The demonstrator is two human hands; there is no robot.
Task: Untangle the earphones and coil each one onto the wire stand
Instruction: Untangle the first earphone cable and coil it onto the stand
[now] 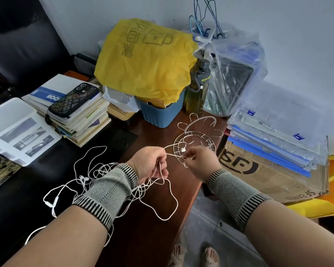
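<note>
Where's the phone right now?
In the head view, the phone lies on top of the book stack at the left, left of the blue bin.

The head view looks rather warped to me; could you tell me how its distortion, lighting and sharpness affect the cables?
Head view: wide-angle bending curves the wall and table edges; soft, even light, no hard shadows; the white earphone cables stand out on the dark table, but blend into the wire stand between the left hand and right hand.

phone (pixel 74 99) on books (pixel 79 120), stand (pixel 198 139) right
</note>
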